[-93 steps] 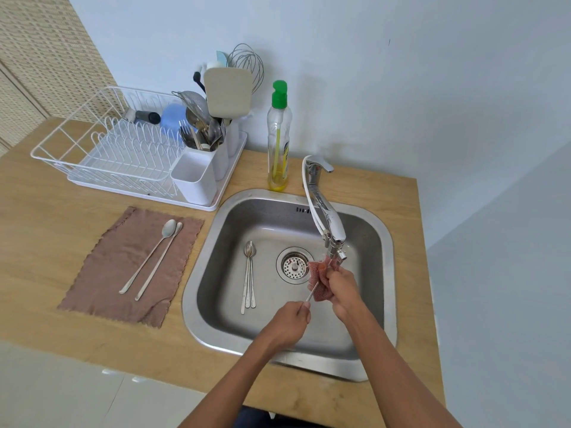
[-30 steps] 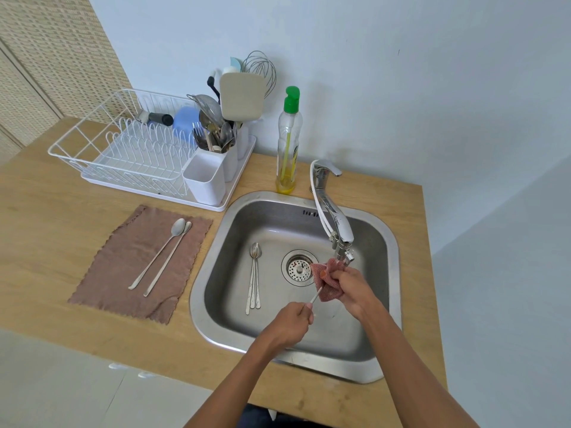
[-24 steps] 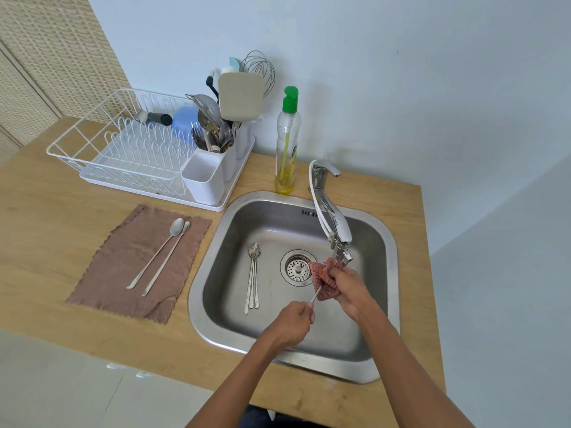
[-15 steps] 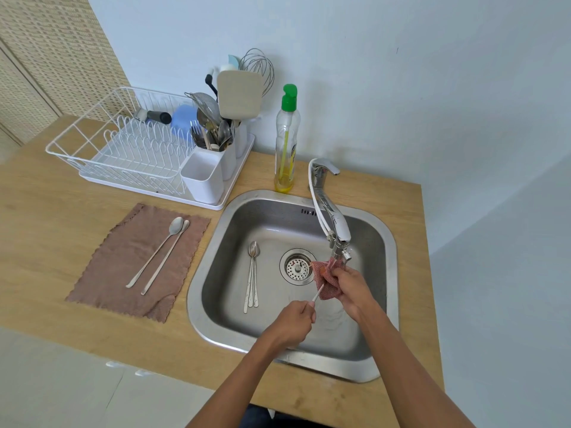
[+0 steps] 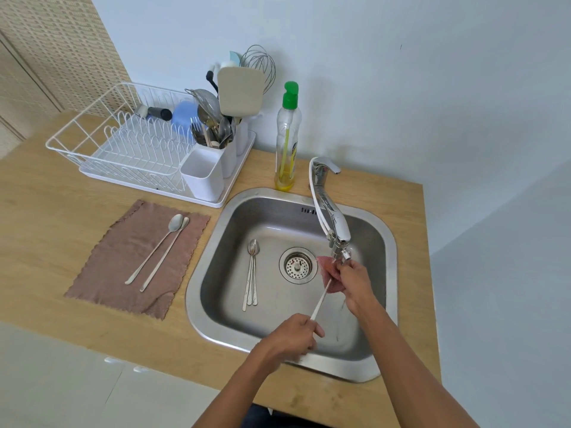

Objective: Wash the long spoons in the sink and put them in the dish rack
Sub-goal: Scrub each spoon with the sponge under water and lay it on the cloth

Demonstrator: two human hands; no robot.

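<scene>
Head cam, looking down over the sink (image 5: 192, 288): L hand (image 5: 292, 333) sits above the sink's near edge, fingers curled, pinching the handle end of a long spoon (image 5: 321, 299). R hand (image 5: 353, 281) is at the sink's right side, directly under the faucet (image 5: 332, 217) tip. Its fingers are closed round a red mesh scrubber (image 5: 329, 273) wrapped over the spoon's bowl end, so the bowl itself is hidden. The spoon runs on a slant btwn both hands, clear of the basin floor. On the sink floor, just left of the drain (image 5: 298, 265), lie the bunched spoons (image 5: 251, 273), bowls toward the sink's back wall. Left of the sink, a brown cloth (image 5: 123, 267) is spread flat on the wooden counter (image 5: 46, 227) w/ two spoons (image 5: 157, 248) side by side on it. Behind-left of the sink is the white dish rack (image 5: 123, 143), and its cutlery caddy (image 5: 202, 173) is on the end nearest the sink, w/ utensils standing in the rear compartments. A soap bottle (image 5: 287, 143), green cap, stands upright at the sink's back rim.
</scene>
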